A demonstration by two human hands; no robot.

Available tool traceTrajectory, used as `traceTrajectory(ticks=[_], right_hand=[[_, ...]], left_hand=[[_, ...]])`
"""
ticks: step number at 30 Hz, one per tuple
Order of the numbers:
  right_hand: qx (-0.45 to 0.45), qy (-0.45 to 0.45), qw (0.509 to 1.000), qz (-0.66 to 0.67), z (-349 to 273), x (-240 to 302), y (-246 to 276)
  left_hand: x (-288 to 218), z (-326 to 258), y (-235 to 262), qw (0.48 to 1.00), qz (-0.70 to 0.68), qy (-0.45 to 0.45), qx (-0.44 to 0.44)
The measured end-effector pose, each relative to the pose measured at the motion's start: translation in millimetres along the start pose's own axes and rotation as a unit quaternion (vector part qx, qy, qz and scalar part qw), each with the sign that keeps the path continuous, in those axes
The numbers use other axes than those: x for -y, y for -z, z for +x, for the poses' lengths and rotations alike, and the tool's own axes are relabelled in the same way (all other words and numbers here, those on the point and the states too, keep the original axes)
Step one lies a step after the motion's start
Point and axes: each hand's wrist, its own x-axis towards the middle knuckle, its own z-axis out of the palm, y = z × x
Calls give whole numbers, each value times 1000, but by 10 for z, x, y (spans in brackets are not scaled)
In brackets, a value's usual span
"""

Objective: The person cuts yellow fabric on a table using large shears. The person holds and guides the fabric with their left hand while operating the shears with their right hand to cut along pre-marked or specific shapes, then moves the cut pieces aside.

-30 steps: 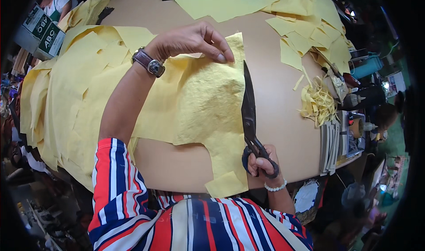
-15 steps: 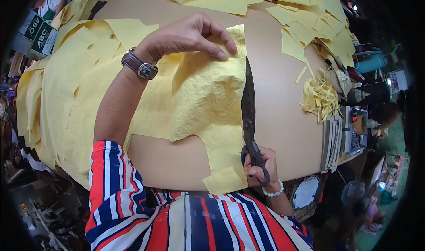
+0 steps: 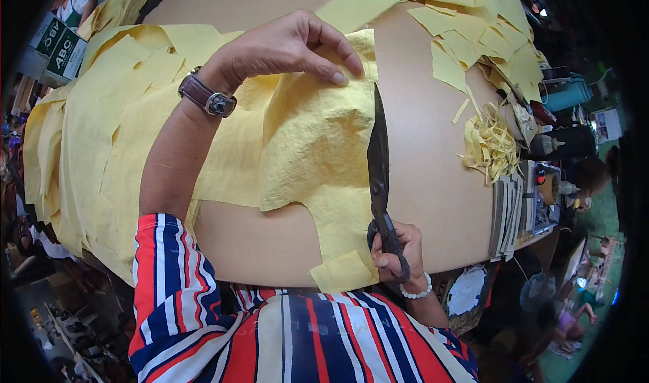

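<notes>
My left hand (image 3: 307, 48) reaches over a yellow sheet (image 3: 318, 139), its thumb and fingers pinching the sheet near the far right corner. The sheet looks like thin fabric or soft paper, with a wrinkled upper part. In my right hand (image 3: 404, 242) I grip dark scissors (image 3: 380, 153) by the handles, low near the table's front edge. Their long blades point away from me along the sheet's right edge and look closed together or nearly so. A small squarish yellow piece (image 3: 345, 272) lies at the sheet's near end, close to my striped shirt.
Large layered yellow sheets (image 3: 88, 166) cover the left of the tan table (image 3: 439, 180). Cut yellow pieces (image 3: 473, 38) and a heap of thin yellow strips (image 3: 492, 146) lie at right. Beside them are grey strips (image 3: 506, 217) and a tray (image 3: 547, 214). A box (image 3: 57, 48) stands far left.
At the far edge, a large yellow sheet has shifted right, baring table and a dark strip. My left hand has moved slightly away from me with the sheet; the scissors have hardly moved.
</notes>
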Motion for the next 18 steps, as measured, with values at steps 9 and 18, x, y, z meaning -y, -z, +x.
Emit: traceTrajectory(ticks=[9,18], right_hand=[[-6,11,1000,-24,-2,-30,-15],[-10,24,1000,-16,-5,3,-79]], left_hand=[[10,-39,23,1000,3,-2,-10],[39,-62,41,1000,2,1,-12]])
